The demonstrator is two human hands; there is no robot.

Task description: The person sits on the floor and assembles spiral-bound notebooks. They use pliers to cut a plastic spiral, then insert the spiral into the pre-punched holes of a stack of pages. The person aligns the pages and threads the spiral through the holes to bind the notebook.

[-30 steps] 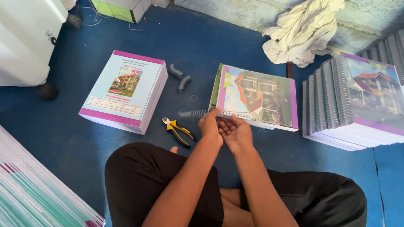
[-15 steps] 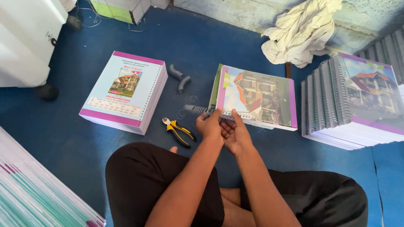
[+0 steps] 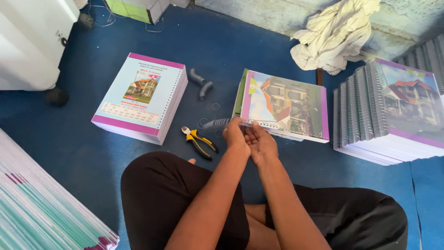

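1. Floor (image 3: 259, 41): blue, carrying all items listed.
2. Stack of spiral-bound booklets (image 3: 388, 115): set at far right.
3. Stack of unbound booklets (image 3: 141, 97): set at left, punched edge facing right.
4. Booklet (image 3: 286, 105): laid centre, its near edge touched by both hands.
5. Left hand (image 3: 235, 135): forearm extended forward, fingers closed on grey binding coil (image 3: 217, 123) at the booklet's near-left corner.
6. Right hand (image 3: 262, 142): pressed beside the left, fingers curled at the booklet's edge; grip cannot be told.
7. Yellow-handled pliers (image 3: 200, 141): lying just left of the hands.
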